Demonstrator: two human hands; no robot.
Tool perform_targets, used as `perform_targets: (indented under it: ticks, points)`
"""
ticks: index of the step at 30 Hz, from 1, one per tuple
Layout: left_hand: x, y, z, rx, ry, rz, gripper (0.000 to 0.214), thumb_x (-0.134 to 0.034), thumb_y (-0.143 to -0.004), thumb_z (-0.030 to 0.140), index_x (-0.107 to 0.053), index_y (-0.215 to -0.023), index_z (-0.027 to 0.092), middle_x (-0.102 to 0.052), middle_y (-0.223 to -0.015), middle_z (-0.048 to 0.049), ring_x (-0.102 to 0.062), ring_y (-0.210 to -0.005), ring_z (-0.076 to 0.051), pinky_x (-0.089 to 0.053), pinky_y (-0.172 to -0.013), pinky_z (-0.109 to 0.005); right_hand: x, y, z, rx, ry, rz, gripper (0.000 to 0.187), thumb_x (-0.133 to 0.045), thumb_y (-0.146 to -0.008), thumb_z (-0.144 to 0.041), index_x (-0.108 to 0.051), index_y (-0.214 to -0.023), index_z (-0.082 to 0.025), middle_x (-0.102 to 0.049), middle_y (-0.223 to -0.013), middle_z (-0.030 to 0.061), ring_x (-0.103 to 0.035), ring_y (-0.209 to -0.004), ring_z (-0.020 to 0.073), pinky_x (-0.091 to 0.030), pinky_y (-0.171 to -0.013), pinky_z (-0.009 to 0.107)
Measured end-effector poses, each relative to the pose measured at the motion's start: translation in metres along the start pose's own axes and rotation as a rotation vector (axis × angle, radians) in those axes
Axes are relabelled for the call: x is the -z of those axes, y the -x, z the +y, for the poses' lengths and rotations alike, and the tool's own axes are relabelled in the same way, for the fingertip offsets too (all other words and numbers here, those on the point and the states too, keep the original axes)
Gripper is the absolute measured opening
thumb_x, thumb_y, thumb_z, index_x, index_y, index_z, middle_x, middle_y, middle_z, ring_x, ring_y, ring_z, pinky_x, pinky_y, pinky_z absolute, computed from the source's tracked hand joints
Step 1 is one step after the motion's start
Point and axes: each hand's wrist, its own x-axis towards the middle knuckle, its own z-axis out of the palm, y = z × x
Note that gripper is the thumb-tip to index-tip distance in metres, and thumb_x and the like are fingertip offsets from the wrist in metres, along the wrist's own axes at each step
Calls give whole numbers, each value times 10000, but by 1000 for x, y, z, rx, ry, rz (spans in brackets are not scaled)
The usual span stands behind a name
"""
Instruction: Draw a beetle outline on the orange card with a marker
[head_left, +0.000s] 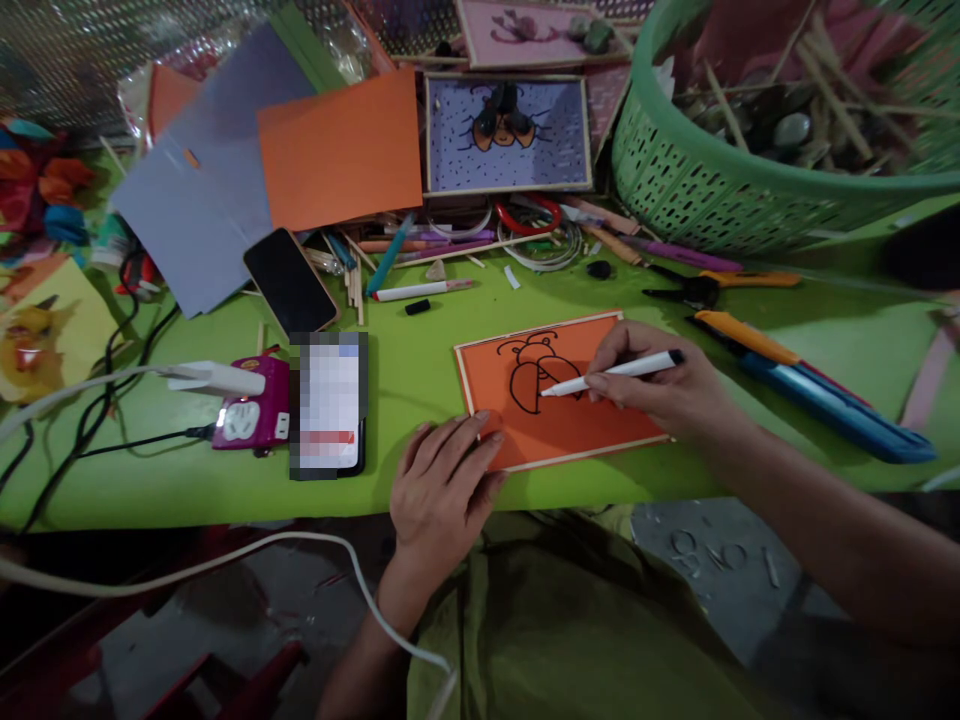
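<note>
An orange card (570,440) edged with thin wooden strips lies on the green table (412,390). On it is a black line drawing of a beetle (525,388) with a round body, split wings and curled antennae. Between the fingers of my right hand (652,375) is a white marker (637,366); its tip is at the drawing's wing and its dark end points up to the right. My left hand (450,475) lies flat with fingers stretched, the fingertips on the card's lower left corner.
Two phones (291,283) and a magenta power adapter (259,405) with cables are at left. Behind are orange paper (345,150), a framed purple insect picture (510,135), and an uncapped marker (420,290). A green basket (675,185), pliers (697,288) and a box cutter (840,400) are at right.
</note>
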Motion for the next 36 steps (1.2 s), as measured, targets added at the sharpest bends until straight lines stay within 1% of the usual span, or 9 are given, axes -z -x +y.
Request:
perform_targets:
  ticks: [4,7,10,13,18,24,29,32,36]
  points:
    - [0,0,0,-12,-5,12,287,-653,-1086,285,-714,-1364,251,-830,-1366,-78,-769,-1277,-255,-525,-1183,-454,-1,0,0,11,8,10,278,-898,-750,-403,-670,-725,-246,-703,-626,-6,-534,-569,148,-404,-563,302]
    - [-1,0,-1,-8,-7,12,289,-660,-1086,300,-712,-1367,264,-828,-1374,-69,-770,-1276,-253,-529,-1183,-455,-1,1,-1,11,3,5,295,-906,-744,-425,-670,-722,-248,-694,-625,-7,-550,-582,156,-411,-577,310]
    - [-1,1,-1,-6,-8,12,294,-659,-1085,301,-710,-1374,271,-828,-1374,-64,-772,-1275,-252,-532,-1181,-455,-1,1,-1,-4,-5,20,301,-916,-713,-438,-682,-711,-248,-697,-621,-3,-559,-586,162,-390,-565,308]
    - [-1,2,-2,-7,-3,11,295,-663,-1082,292,-713,-1371,261,-827,-1374,-74,-767,-1285,-256,-529,-1188,-459,0,1,-1,-13,6,33,294,-913,-699,-431,-683,-704,-248,-697,-618,-7,-543,-573,157,-374,-550,306]
    - [-1,3,-2,-4,7,12,328,-671,-1068,276,-714,-1393,281,-821,-1390,-63,-757,-1301,-256,-529,-1192,-464,3,2,2,6,20,26,364,-925,-744,-522,-658,-702,-278,-641,-618,-14,-514,-570,172,-385,-539,330]
    - [-1,1,-2,-10,-7,22,280,-645,-1095,289,-725,-1361,257,-826,-1374,-72,-763,-1280,-252,-528,-1183,-451,3,3,7,31,6,78,353,-927,-722,-524,-670,-674,-287,-614,-621,-10,-466,-585,174,-310,-541,339]
    - [-3,4,-4,-4,3,21,322,-675,-1065,263,-729,-1383,265,-825,-1378,-76,-755,-1294,-264,-524,-1191,-466,3,3,7,41,20,115,388,-927,-739,-557,-657,-657,-289,-592,-604,0,-439,-584,179,-287,-544,348]
    - [-4,6,-5,-6,6,24,352,-677,-1060,265,-720,-1409,279,-817,-1399,-68,-755,-1300,-262,-526,-1194,-465,3,2,4,53,19,126,369,-909,-745,-512,-642,-653,-275,-580,-591,-10,-442,-571,168,-291,-543,343]
    - [-3,4,-5,-14,-3,25,340,-679,-1065,271,-718,-1402,276,-818,-1396,-65,-758,-1293,-261,-534,-1182,-464,4,1,1,62,19,147,305,-875,-719,-423,-634,-655,-247,-574,-579,-33,-435,-564,140,-281,-548,327]
